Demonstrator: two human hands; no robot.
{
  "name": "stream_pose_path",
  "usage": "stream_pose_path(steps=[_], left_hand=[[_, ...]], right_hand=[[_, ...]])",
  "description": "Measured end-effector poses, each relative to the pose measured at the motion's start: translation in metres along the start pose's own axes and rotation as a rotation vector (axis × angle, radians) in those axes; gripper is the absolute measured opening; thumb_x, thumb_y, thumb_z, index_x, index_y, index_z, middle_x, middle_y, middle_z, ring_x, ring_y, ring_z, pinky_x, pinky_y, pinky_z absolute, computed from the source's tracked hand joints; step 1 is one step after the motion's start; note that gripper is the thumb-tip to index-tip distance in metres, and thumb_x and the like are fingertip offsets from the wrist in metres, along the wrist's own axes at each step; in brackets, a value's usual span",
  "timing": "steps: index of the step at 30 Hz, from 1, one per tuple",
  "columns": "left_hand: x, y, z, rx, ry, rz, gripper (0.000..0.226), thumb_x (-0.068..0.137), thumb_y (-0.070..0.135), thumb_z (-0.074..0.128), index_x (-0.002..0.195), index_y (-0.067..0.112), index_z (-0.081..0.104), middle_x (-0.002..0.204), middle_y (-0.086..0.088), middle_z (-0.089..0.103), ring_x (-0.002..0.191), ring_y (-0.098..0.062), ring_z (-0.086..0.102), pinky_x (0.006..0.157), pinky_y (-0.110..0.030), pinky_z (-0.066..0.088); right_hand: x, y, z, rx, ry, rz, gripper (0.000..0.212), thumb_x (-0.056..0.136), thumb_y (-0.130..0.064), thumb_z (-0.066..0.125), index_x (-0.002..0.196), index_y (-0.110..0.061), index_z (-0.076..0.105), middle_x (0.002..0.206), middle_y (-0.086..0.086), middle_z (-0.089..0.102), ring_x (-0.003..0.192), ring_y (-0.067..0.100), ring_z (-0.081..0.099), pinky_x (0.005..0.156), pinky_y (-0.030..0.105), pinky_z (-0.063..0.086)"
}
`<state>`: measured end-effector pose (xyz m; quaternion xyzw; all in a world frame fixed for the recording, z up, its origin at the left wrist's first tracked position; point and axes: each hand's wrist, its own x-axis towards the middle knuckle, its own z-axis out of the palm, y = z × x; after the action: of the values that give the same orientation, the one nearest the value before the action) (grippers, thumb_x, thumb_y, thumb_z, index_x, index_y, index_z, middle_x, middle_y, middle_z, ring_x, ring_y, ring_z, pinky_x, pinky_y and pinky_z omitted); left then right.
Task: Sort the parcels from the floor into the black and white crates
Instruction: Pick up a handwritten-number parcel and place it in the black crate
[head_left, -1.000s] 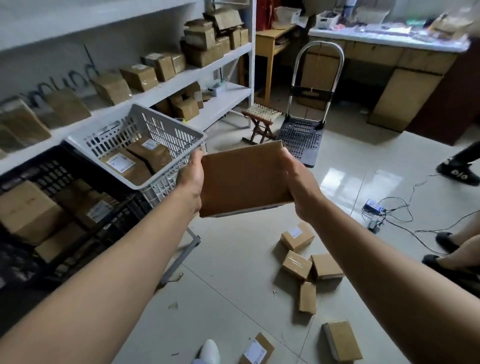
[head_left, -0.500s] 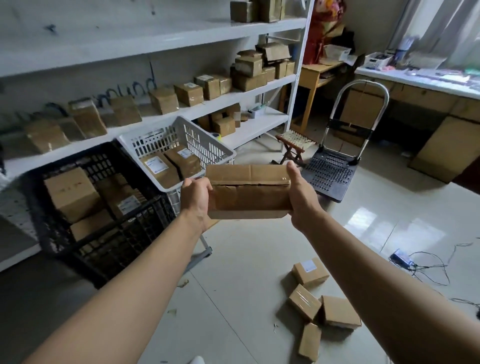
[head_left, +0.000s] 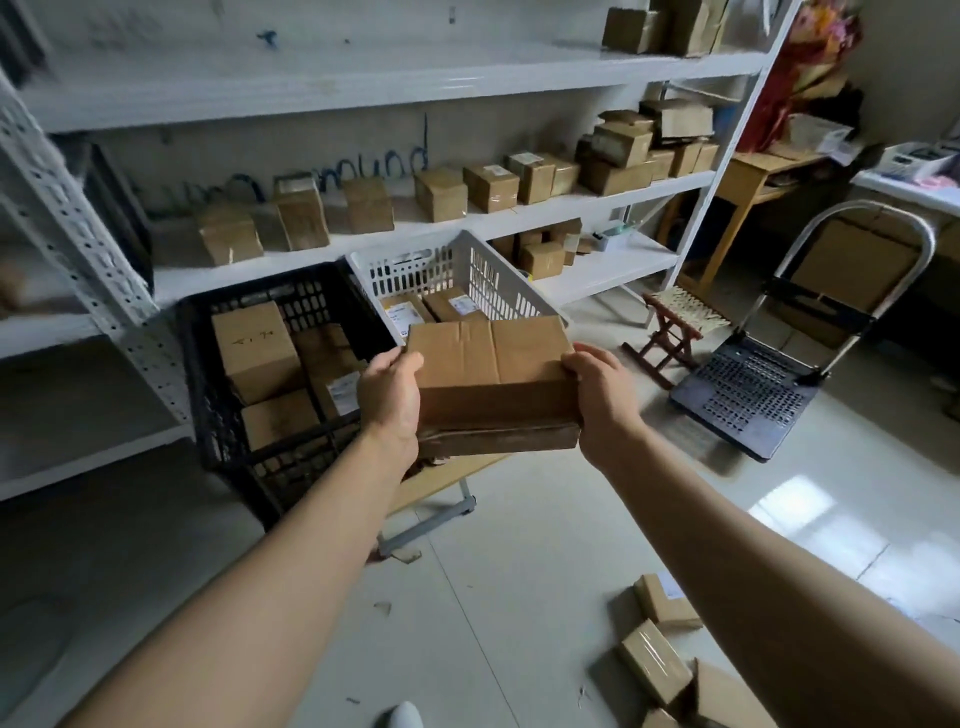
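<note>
Step in hand: carrying one parcel to the crates. A flat brown cardboard parcel (head_left: 493, 384) is held in the air between both hands, in front of the two crates and above the floor. The left hand (head_left: 389, 397) grips its left end, thumb on the top face and fingers wrapped under; the right hand (head_left: 602, 397) grips the right end in the same manner. Both are clamped on the parcel — neither is free.

The black crate (head_left: 208, 395) sits to the left, already holding several boxes. The white crate (head_left: 498, 280) stands just beside it on the right, tilted, with at least two labelled boxes inside. The parcel partly covers the white crate's near rim, so it appears closer to that one; which crate it belongs in cannot be told, as no label shows on its visible faces.

More parcels (head_left: 660, 660) lie on the floor at lower right, so the sort is judged well short of finished.

The next move calls for choosing a crate, bringing the parcel over its rim and lowering it flat onto the boxes inside — then releasing both ends together.
</note>
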<state>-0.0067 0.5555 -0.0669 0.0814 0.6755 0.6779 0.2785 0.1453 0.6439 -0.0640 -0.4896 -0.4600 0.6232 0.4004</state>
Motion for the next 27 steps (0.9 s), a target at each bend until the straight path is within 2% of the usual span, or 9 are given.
stream_pose_path(steps=[2, 6, 9, 11, 13, 16, 19, 22, 27], left_hand=[[0.024, 0.012, -0.013, -0.003, 0.009, 0.018, 0.04, 0.089, 0.013, 0.058, 0.128, 0.011, 0.059, 0.127, -0.008, 0.061, 0.114, -0.021, 0.056, 0.102, -0.035, 0.044], [0.073, 0.035, -0.043, -0.024, 0.028, 0.038, 0.04, 0.089, 0.008, 0.057, 0.129, 0.013, 0.059, 0.112, 0.002, 0.057, 0.105, -0.013, 0.051, 0.089, -0.024, 0.04], [0.104, 0.05, -0.066, -0.053, 0.061, 0.026, 0.041, 0.085, 0.001, 0.057, 0.124, 0.012, 0.062, 0.119, 0.0, 0.059, 0.109, -0.016, 0.053, 0.097, -0.028, 0.043], [0.122, 0.056, -0.079, -0.078, 0.099, 0.015, 0.043, 0.081, -0.003, 0.056, 0.12, 0.013, 0.064, 0.126, -0.006, 0.061, 0.116, -0.022, 0.054, 0.104, -0.037, 0.044], [0.136, 0.057, -0.09, -0.101, 0.121, 0.008, 0.044, 0.08, -0.006, 0.055, 0.118, 0.014, 0.065, 0.127, -0.007, 0.06, 0.118, -0.023, 0.054, 0.105, -0.039, 0.044], [0.153, 0.055, -0.103, -0.121, 0.128, 0.011, 0.043, 0.077, -0.011, 0.052, 0.106, 0.018, 0.066, 0.122, -0.008, 0.062, 0.114, -0.023, 0.055, 0.095, -0.033, 0.047], [0.171, 0.052, -0.114, -0.131, 0.167, 0.006, 0.039, 0.076, -0.016, 0.047, 0.086, 0.019, 0.062, 0.113, -0.008, 0.063, 0.106, -0.022, 0.056, 0.083, -0.029, 0.045], [0.188, 0.05, -0.124, -0.13, 0.231, -0.008, 0.043, 0.076, -0.019, 0.043, 0.077, 0.022, 0.058, 0.096, -0.002, 0.063, 0.101, -0.024, 0.057, 0.078, -0.03, 0.046], [0.218, 0.053, -0.13, -0.088, 0.304, -0.008, 0.04, 0.08, -0.016, 0.044, 0.085, 0.021, 0.058, 0.099, -0.002, 0.061, 0.1, -0.022, 0.054, 0.092, -0.038, 0.046]], right_hand=[[0.004, -0.001, 0.032, 0.009, -0.022, -0.001, 0.018, 0.088, -0.006, 0.052, 0.093, -0.019, 0.062, 0.092, 0.006, 0.059, 0.086, 0.02, 0.053, 0.078, 0.035, 0.045], [0.016, -0.005, 0.095, 0.015, -0.011, -0.027, 0.027, 0.08, 0.0, 0.051, 0.099, -0.015, 0.062, 0.099, 0.009, 0.058, 0.092, 0.022, 0.052, 0.08, 0.036, 0.044], [0.022, -0.009, 0.138, 0.001, -0.016, -0.067, 0.036, 0.077, 0.003, 0.05, 0.109, -0.008, 0.061, 0.099, 0.01, 0.06, 0.087, 0.02, 0.053, 0.07, 0.03, 0.044], [0.025, -0.01, 0.162, 0.001, -0.017, -0.08, 0.033, 0.079, 0.001, 0.052, 0.109, -0.01, 0.06, 0.097, 0.008, 0.062, 0.087, 0.019, 0.055, 0.074, 0.032, 0.047], [0.027, -0.009, 0.182, 0.007, -0.043, -0.079, 0.026, 0.084, -0.002, 0.052, 0.105, -0.014, 0.06, 0.091, 0.004, 0.062, 0.084, 0.017, 0.055, 0.076, 0.031, 0.047], [0.034, -0.006, 0.205, 0.013, -0.101, -0.048, 0.028, 0.084, 0.0, 0.049, 0.099, -0.019, 0.064, 0.088, 0.004, 0.063, 0.082, 0.017, 0.055, 0.075, 0.031, 0.046], [0.046, 0.003, 0.225, 0.013, -0.117, -0.009, 0.036, 0.082, 0.001, 0.05, 0.114, -0.014, 0.058, 0.098, 0.006, 0.062, 0.086, 0.017, 0.055, 0.073, 0.03, 0.046], [0.064, 0.013, 0.248, -0.002, -0.139, 0.012, 0.039, 0.079, 0.001, 0.052, 0.115, -0.011, 0.053, 0.1, 0.007, 0.062, 0.094, 0.022, 0.057, 0.081, 0.034, 0.047], [0.098, 0.017, 0.288, -0.056, -0.229, 0.033, 0.039, 0.082, 0.0, 0.051, 0.119, -0.013, 0.052, 0.1, 0.005, 0.06, 0.09, 0.017, 0.053, 0.081, 0.031, 0.043]])
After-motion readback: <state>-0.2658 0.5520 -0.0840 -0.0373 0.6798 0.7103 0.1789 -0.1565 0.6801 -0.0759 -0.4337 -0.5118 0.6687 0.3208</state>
